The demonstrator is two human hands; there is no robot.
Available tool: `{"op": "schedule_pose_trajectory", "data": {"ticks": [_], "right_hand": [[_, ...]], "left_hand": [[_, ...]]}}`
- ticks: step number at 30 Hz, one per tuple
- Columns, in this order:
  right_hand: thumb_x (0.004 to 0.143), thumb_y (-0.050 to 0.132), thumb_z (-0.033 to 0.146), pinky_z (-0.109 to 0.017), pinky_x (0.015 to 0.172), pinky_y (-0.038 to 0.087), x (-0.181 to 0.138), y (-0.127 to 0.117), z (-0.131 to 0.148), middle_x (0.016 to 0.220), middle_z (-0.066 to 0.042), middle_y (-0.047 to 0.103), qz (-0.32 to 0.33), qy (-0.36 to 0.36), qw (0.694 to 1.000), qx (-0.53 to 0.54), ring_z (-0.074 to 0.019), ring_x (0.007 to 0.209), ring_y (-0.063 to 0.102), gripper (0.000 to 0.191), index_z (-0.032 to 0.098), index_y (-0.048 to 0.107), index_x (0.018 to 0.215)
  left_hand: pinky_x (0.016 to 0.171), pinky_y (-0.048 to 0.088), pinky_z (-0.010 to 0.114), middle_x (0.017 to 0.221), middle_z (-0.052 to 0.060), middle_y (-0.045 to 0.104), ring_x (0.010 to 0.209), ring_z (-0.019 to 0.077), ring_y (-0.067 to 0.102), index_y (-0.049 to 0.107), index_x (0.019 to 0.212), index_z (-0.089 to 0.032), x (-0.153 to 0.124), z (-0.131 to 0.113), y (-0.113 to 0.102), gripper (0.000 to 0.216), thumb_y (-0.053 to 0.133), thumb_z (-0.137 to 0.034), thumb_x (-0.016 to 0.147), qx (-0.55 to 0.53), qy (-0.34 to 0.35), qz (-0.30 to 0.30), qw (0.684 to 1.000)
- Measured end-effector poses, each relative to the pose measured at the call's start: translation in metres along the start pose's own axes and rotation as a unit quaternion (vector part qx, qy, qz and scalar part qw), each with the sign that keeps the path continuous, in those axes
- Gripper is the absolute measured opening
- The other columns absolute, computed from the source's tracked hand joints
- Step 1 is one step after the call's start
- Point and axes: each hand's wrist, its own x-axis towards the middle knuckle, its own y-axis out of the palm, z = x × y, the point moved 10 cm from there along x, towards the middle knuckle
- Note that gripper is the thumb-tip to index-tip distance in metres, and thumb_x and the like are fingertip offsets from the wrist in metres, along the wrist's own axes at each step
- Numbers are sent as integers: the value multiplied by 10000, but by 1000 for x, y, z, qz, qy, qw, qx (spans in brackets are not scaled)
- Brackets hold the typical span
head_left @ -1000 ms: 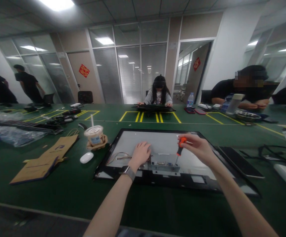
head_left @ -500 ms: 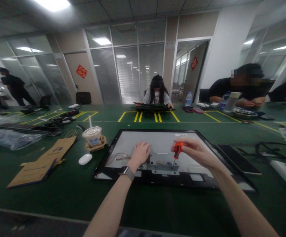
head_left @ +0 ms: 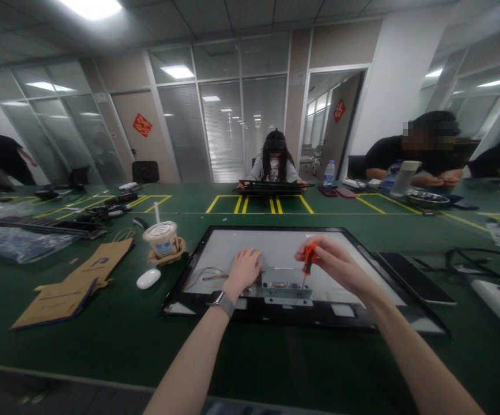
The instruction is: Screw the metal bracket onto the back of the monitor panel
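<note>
A flat monitor panel (head_left: 276, 248) lies face down on the green table, black frame around a pale grey back. A small metal bracket with connectors (head_left: 285, 285) sits near its front edge. My left hand (head_left: 243, 270) rests palm down on the panel just left of the bracket, fingers curled; a watch is on that wrist. My right hand (head_left: 332, 262) is closed round an orange-handled screwdriver (head_left: 307, 262), held upright with its tip on the bracket's right part. Thin wires (head_left: 207, 274) run left of my left hand.
A lidded drink cup with straw (head_left: 162, 237), a white mouse (head_left: 148, 278) and a brown paper bag (head_left: 77, 276) lie left of the panel. A dark tablet (head_left: 414, 270) and cables (head_left: 474, 259) lie right. People sit across the table; one handles another panel (head_left: 271, 185).
My right hand and the screwdriver shifted slightly left along the bracket. The left hand stayed put. A person at far left walked further out of view.
</note>
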Motion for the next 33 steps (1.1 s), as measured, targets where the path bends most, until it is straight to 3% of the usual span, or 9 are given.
{"op": "schedule_pose_trajectory", "data": {"ticks": [6,11,14,17,19,22,25,30,33], "right_hand": [[851,741,456,-384,818,574,0,2,7,1006,-61,723,-21,-23,999,-7,-223,908,711,217,239,741,832],[808,769,450,-365,665,579,-1,-14,8,808,-60,734,-88,-45,992,-83,-220,763,695,226,229,771,857],[741,816,411,-349,618,558,-2,-25,17,761,-42,706,-154,-87,969,-172,-200,690,660,192,231,778,796],[781,772,404,-344,628,547,-7,-29,29,765,-41,695,-193,-143,939,-245,-198,703,643,156,248,784,783],[864,680,427,-365,701,560,-7,-27,31,811,-52,718,-184,-154,936,-258,-214,775,668,207,255,793,856],[944,563,458,-397,751,580,-4,-26,19,938,-70,758,-134,-112,963,-206,-238,852,715,313,251,774,1049],[924,617,455,-414,757,599,-3,-28,10,991,-78,770,-120,-73,974,-177,-246,856,735,324,247,750,1134],[766,795,464,-354,624,607,-6,-32,19,843,-50,712,-175,-104,951,-233,-211,732,690,262,253,801,922],[795,767,469,-324,569,585,-10,-27,29,819,-40,664,-193,-136,935,-264,-191,704,650,212,266,797,849]], "left_hand": [[1167,355,430,1488,114,523,1373,275,474,563,1386,-171,0,0,-1,414,420,-276,1012,-2,-1,-2,1000],[1168,352,438,1492,113,520,1377,264,472,562,1382,-185,1,0,1,409,406,-271,1014,2,1,-5,1000],[1166,354,433,1492,120,518,1374,266,473,562,1381,-170,0,-1,0,411,413,-273,1013,6,2,-3,1000],[1171,348,423,1496,120,513,1383,258,465,557,1385,-173,0,-2,0,409,412,-263,1013,11,1,3,1000],[1175,342,426,1502,118,506,1394,257,454,554,1389,-183,0,-1,1,410,404,-267,1017,10,-2,5,1000],[1177,339,439,1506,116,504,1397,264,452,554,1391,-191,1,0,2,412,407,-282,1017,7,-6,4,1000],[1175,341,441,1510,113,501,1397,263,452,550,1394,-192,0,0,1,414,410,-287,1016,8,-7,3,1000],[1178,333,428,1511,110,501,1401,264,444,549,1397,-181,-2,-2,-1,421,398,-286,1018,14,-10,12,1000],[1178,330,423,1508,112,502,1401,261,444,544,1401,-178,-2,-3,-2,424,395,-283,1018,15,-7,11,1000]]}}
